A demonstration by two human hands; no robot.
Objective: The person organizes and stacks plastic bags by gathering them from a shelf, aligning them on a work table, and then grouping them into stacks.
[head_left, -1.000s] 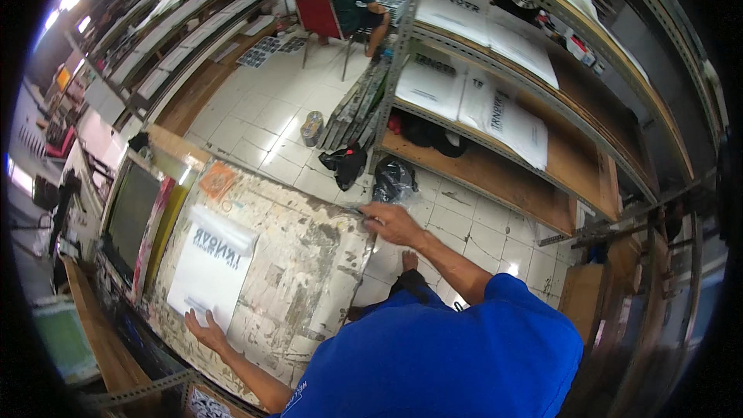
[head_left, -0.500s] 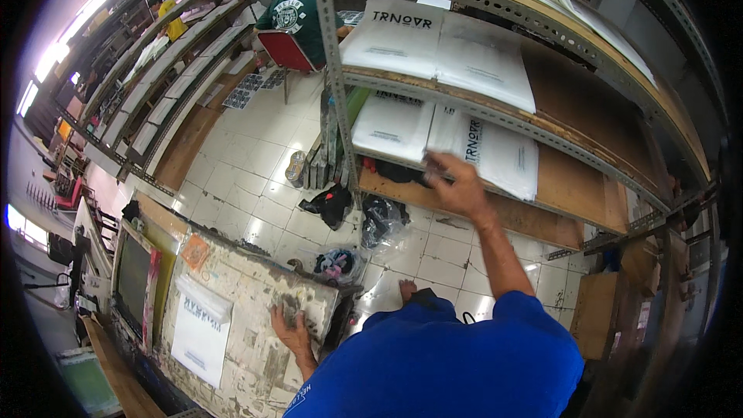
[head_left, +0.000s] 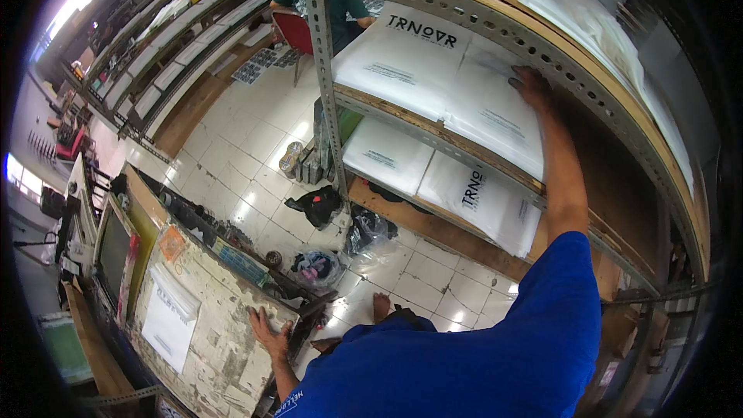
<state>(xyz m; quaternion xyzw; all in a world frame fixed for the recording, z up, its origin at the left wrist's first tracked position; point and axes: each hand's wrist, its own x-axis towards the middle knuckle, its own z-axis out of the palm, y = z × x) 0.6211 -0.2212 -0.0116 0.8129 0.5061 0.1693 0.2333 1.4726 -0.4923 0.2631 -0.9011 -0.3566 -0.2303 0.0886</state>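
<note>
My right hand (head_left: 532,89) reaches over the upper shelf and rests at the top end of a white plastic bag (head_left: 499,104). Its fingers look apart, though shade dims them. Beside that bag lies another printed white bag (head_left: 395,54) in a stack. On the shelf below are more white bags (head_left: 480,193). My left hand (head_left: 269,334) lies with fingers spread on the near corner of a worn, paint-stained table (head_left: 240,364). A white printed bag (head_left: 172,317) lies flat on that table, left of the hand.
A perforated metal post (head_left: 319,70) holds up the shelves. Plastic sacks (head_left: 370,231) and a black bag (head_left: 315,205) lie on the tiled floor. Framed screens (head_left: 116,263) lean left of the table. A person in a green shirt (head_left: 347,19) sits beyond the rack.
My right hand has risen from the lower shelf's edge to the far side of the upper shelf's bags. The view has shifted; my left hand remains on the table.
</note>
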